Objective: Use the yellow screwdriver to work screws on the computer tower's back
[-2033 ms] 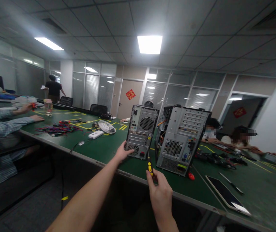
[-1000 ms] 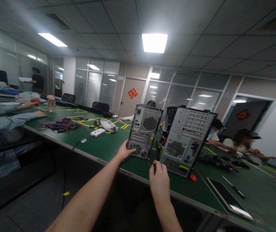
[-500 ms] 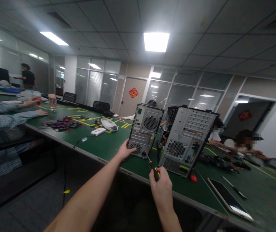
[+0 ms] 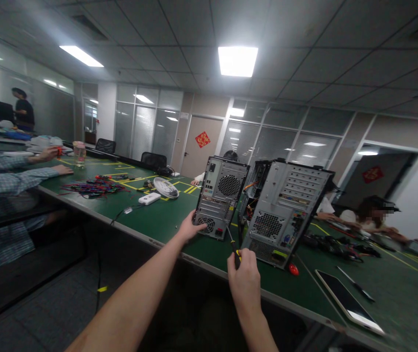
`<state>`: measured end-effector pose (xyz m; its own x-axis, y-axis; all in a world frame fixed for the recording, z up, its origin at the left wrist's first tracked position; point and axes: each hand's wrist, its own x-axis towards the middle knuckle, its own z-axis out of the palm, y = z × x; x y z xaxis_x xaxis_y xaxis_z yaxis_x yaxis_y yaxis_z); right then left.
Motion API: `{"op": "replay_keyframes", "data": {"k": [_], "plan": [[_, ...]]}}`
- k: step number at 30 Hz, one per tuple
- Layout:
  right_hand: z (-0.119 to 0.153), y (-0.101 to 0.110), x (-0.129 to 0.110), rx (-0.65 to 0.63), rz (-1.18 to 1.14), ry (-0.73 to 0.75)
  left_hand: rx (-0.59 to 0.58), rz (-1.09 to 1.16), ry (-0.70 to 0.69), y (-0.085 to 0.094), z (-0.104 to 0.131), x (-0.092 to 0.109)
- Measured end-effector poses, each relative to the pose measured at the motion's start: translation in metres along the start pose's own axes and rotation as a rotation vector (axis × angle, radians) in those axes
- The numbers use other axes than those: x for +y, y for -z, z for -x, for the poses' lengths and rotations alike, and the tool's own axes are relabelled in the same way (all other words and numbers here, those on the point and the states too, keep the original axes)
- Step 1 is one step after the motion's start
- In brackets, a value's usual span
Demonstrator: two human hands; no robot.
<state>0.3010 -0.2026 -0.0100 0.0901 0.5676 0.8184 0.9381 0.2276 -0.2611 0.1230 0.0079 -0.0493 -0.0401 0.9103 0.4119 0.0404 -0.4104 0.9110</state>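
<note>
A small desktop computer case [image 4: 220, 198] stands with its back panel facing me. My left hand [image 4: 188, 229] grips its lower left edge, the thumb lying over the fan grille and the other fingers hidden behind the side. In my right hand [image 4: 243, 271] is a screwdriver [image 4: 232, 243] with a black and yellow handle, the fingers closed around it. Its shaft points up to the case's lower right edge, near the red switch; whether the tip touches is too small to tell. A larger computer case [image 4: 285, 210] with an exposed side stands just to the right.
On the green table [image 4: 172, 234] lie a heap of coloured cables [image 4: 93, 187], a white power bank-like box [image 4: 149, 198] and a white round basket [image 4: 165, 187]. To the right are a phone [image 4: 348, 300], another screwdriver [image 4: 355, 283] and black cables [image 4: 337, 247]. Other people sit around.
The screwdriver's shaft has shifted slightly right, from in front of the back panel to its right edge. My left hand stays put. A standing person in the background has moved left.
</note>
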Motion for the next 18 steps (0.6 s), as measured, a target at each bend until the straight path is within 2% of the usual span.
{"op": "replay_keyframes", "data": {"k": [13, 18], "plan": [[-0.003, -0.001, 0.002, -0.034, 0.121, 0.045, -0.004, -0.014, -0.011, 0.001, 0.006, 0.010], [-0.007, 0.001, -0.002, -0.085, 0.238, 0.081, 0.000, -0.032, 0.007, 0.001, 0.008, 0.016]]}}
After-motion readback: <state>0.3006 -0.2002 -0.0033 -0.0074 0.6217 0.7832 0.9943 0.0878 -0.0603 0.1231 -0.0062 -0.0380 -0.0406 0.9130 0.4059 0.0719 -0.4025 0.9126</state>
